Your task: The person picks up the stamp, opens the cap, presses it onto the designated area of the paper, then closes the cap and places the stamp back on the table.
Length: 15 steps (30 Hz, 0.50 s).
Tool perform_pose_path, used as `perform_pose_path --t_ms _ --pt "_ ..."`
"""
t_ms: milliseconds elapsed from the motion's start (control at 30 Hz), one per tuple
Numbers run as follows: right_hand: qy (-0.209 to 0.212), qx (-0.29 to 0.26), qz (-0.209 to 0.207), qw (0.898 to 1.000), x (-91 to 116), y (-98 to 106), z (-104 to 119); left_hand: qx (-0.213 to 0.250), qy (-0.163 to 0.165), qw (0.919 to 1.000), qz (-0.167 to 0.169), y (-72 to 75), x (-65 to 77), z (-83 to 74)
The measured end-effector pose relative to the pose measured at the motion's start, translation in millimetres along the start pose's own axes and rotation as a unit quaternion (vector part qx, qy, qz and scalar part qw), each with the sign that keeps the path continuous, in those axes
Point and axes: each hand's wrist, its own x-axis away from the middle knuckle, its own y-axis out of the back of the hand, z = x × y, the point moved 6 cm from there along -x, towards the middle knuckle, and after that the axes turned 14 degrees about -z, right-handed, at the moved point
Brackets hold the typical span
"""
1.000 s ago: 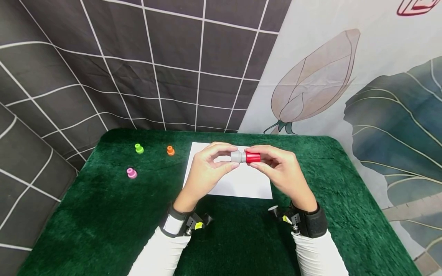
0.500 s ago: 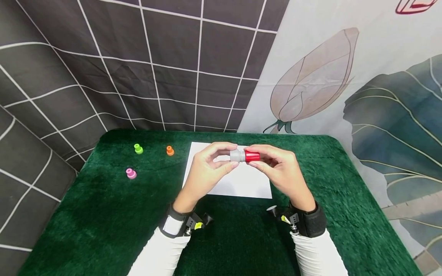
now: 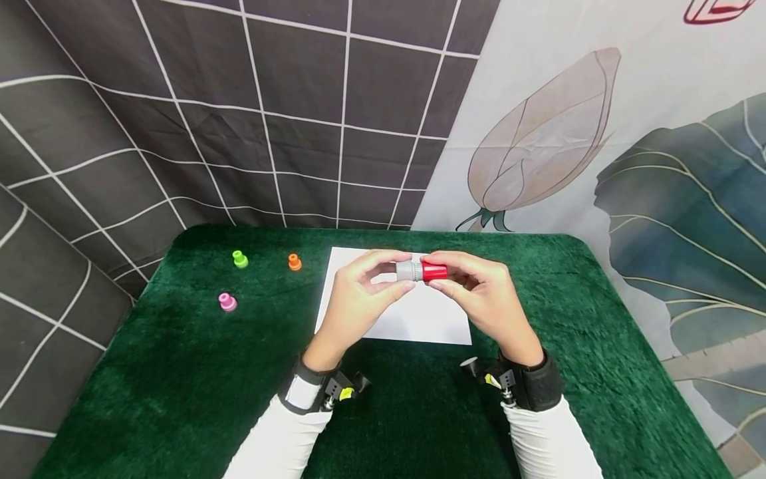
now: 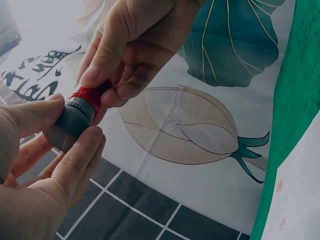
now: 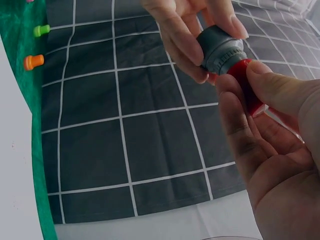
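Observation:
Between both hands, over the sheet of paper, a small stamp with a red barrel [image 3: 435, 271] and a ribbed grey cap [image 3: 405, 271] lies level. My left hand [image 3: 353, 303] pinches the grey end between thumb and fingers. Thumb and fingers of my right hand [image 3: 489, 293] grip the red end. In the left wrist view the grey cap [image 4: 69, 125] butts against the red part [image 4: 92, 92]. The right wrist view shows the cap's narrower ribbed collar [image 5: 229, 60] meeting the red barrel [image 5: 242, 82]. Fingers cover part of both ends.
White paper [image 3: 413, 326] lies on the green cloth [image 3: 257, 379], bearing faint red prints [image 4: 280, 186]. At the left are small green [image 3: 240, 259], orange [image 3: 294, 262] and pink [image 3: 227, 302] pieces shaped like stamps. A dark grid-patterned curtain [image 3: 305, 153] hangs behind the table.
Both hands keep the same hold on the stamp. They and the stamp have shifted very slightly left; the coloured pieces stay in place on the cloth.

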Motion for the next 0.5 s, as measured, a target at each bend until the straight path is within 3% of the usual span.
perform_pose_path --t_ms 167,500 --pt "0.005 0.001 -0.002 1.0 -0.1 1.5 2.6 -0.004 -0.01 0.9999 -0.004 2.2 -0.2 -4.9" --pt "0.025 0.003 -0.015 1.0 0.3 2.6 4.3 0.01 0.002 0.9999 -0.003 3.6 -0.5 -5.4"
